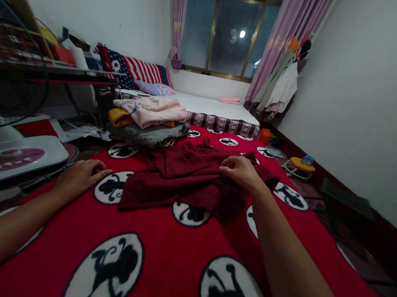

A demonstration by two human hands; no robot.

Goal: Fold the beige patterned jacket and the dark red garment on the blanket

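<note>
right hand (pixel 240 171) pinched a fold of the maroon shirt (pixel 183 179), which lay crumpled mid-bed on the red blanket (pixel 165 254). left hand (pixel 80 175) rested flat on the blanket, fingers loosely together, holding nothing. a folded pile (pixel 149 118) sat far left, seemingly finished; the shirt looked barely begun, sleeves loose and unfolded.

Matt, soft maroon cloth shirt (pixel 183 179) lying rumpled. Under it a fuzzy red fleece blanket (pixel 165 254), dull finish. Folded clothes (pixel 149 118) look soft too.

head-worn view, forward and down, close
</note>
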